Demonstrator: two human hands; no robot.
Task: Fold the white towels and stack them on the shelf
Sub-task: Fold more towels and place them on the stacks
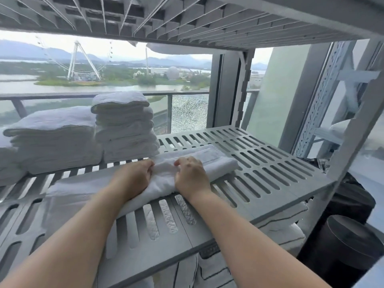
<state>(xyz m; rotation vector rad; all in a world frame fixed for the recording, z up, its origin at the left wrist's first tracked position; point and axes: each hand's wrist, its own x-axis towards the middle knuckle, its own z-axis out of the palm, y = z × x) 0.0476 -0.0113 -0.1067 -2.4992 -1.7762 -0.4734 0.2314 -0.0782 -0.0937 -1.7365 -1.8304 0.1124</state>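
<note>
A folded white towel lies on the grey slatted shelf, near its front middle. My left hand grips the towel's near end with curled fingers. My right hand holds the same towel just to the right, fingers curled over its top fold. At the shelf's back left stand two stacks of folded white towels: a tall narrow stack and a wider, lower stack. The towel's underside is hidden beneath my hands.
Another grey shelf hangs close overhead. Perforated metal uprights frame the right side. White bedding fills the level below. Dark round containers stand at the lower right. Behind the shelf are a window and balcony rail.
</note>
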